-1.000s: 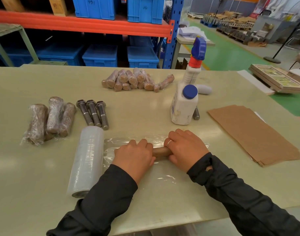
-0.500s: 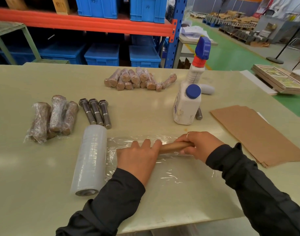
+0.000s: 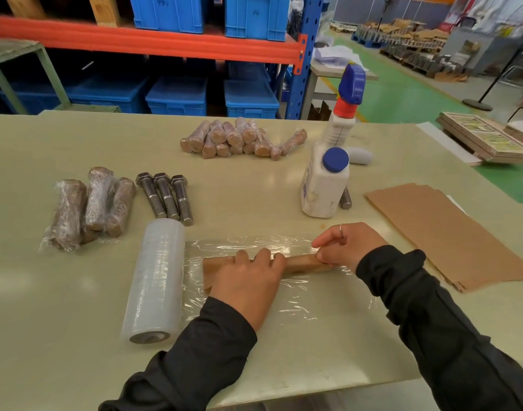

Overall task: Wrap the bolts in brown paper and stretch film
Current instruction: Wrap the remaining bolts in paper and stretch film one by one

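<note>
Single head-worn view looks forward and down, close over the table (image 3: 76, 292)

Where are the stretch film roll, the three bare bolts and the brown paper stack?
stretch film roll (image 3: 156, 280): head view, middle of its side.
bare bolts (image 3: 166, 196): head view, middle bolt's shank.
brown paper stack (image 3: 450, 232): head view, top sheet's centre.

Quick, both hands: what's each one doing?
Left hand: open, pressing flat on the paper-wrapped bolt.
Right hand: pinching the bolt's right end.
</note>
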